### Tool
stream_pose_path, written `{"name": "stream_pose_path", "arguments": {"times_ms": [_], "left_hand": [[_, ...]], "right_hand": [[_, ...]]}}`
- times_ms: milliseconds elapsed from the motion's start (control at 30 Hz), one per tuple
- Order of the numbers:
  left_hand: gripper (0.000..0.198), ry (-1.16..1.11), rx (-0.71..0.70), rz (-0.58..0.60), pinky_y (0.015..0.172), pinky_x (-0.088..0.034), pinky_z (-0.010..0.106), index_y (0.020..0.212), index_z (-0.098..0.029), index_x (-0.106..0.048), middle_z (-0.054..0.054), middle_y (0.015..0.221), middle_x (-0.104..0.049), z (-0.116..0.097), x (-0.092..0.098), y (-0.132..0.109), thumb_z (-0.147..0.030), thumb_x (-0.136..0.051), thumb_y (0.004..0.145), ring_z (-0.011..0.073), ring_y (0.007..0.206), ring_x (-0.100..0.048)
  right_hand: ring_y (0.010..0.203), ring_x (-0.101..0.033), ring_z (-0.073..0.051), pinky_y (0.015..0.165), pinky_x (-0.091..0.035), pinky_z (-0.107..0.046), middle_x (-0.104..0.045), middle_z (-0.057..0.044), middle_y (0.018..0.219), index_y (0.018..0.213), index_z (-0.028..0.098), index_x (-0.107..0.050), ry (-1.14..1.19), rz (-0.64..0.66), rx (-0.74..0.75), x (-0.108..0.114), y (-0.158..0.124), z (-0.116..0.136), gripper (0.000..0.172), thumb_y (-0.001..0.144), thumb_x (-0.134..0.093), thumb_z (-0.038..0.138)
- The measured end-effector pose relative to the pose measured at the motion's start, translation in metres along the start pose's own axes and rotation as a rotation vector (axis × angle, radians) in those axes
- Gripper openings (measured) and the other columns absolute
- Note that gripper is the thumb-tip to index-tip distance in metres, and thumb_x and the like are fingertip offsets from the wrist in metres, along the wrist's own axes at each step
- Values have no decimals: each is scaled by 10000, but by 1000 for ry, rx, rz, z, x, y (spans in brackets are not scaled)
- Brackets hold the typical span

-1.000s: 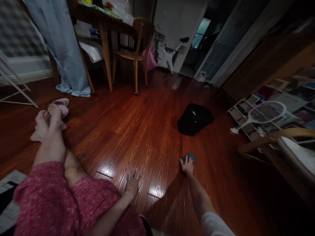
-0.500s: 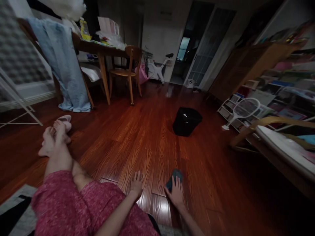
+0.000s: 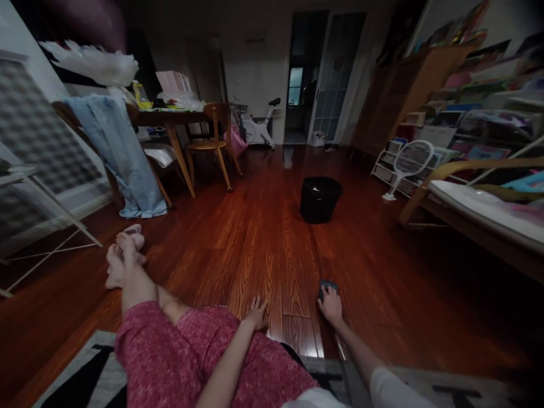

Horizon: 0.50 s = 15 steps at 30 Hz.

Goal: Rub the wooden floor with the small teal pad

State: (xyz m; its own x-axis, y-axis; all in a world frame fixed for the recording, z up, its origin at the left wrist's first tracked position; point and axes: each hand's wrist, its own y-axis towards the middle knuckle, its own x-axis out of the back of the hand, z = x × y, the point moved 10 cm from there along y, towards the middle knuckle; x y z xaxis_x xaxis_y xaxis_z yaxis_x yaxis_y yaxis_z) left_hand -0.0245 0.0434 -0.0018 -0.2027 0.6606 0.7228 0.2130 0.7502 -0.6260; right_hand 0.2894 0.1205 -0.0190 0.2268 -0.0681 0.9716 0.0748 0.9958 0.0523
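I sit on a dark red wooden floor (image 3: 263, 249) with my legs in red trousers (image 3: 187, 357) stretched out to the left. My left hand (image 3: 256, 314) lies flat on the boards beside my thigh, fingers spread, holding nothing. My right hand (image 3: 330, 306) presses down on a small dark teal cloth (image 3: 327, 285) on the floor; only the cloth's far end shows past my fingers.
A black bin (image 3: 319, 198) stands ahead on the floor. A wooden table (image 3: 170, 122) with a chair (image 3: 212, 141) and hanging jeans (image 3: 117, 153) is at the left. A daybed (image 3: 480, 209), a white racket (image 3: 408, 164) and shelves line the right. A black-and-white rug (image 3: 91, 368) lies under me.
My head has lifted, so more of the room shows. My right hand with the cloth slid left toward me, then back out to the right. My left hand stayed flat.
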Motion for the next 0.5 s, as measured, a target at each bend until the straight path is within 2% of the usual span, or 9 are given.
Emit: {"name": "stream_pose_path", "arguments": {"times_ms": [100, 233, 300, 400, 500], "left_hand": [[916, 12, 4, -31, 1232, -120, 531, 1609, -199, -99, 133, 1680, 44, 1, 7, -6, -403, -534, 828, 278, 1538, 59], [862, 19, -22, -63, 1242, -123, 488, 1608, -194, -113, 124, 1686, 4, -1, 11, -19, -367, -513, 865, 261, 1542, 47], [815, 10, -44, -84, 1245, -137, 466, 1605, -186, -147, 122, 1688, -39, -3, 12, -26, -368, -496, 891, 256, 1547, 9], [760, -8, -62, -115, 1245, -160, 436, 1597, -192, -198, 107, 1689, -83, -3, 14, -34, -377, -479, 916, 242, 1551, -35], [732, -10, -66, -133, 1246, -167, 404, 1588, -191, -242, 96, 1686, -123, -2, 15, -36, -384, -479, 922, 229, 1551, -48]], "right_hand": [[1485, -316, -300, 1202, -311, -490, -471, -133, 1533, 1388, 191, -570, 28, 21, 61, -17, -21, 27, 603, 798, -486, 287], [1494, -315, -261, 1232, -263, -470, -400, -145, 1590, 1468, 120, -468, 143, 66, 252, -57, -78, 68, 740, 744, -505, 270], [1503, -295, -265, 1227, -262, -499, -371, -156, 1604, 1486, 119, -440, 220, 48, 334, -66, -98, 79, 753, 751, -500, 273], [1504, -294, -266, 1216, -279, -506, -377, -154, 1602, 1501, 142, -419, 280, 0, 319, -61, -90, 77, 735, 792, -506, 316], [1517, -259, -274, 1221, -266, -503, -344, -138, 1621, 1540, 161, -357, 278, -35, 171, -46, -48, 67, 760, 821, -512, 351]]}}
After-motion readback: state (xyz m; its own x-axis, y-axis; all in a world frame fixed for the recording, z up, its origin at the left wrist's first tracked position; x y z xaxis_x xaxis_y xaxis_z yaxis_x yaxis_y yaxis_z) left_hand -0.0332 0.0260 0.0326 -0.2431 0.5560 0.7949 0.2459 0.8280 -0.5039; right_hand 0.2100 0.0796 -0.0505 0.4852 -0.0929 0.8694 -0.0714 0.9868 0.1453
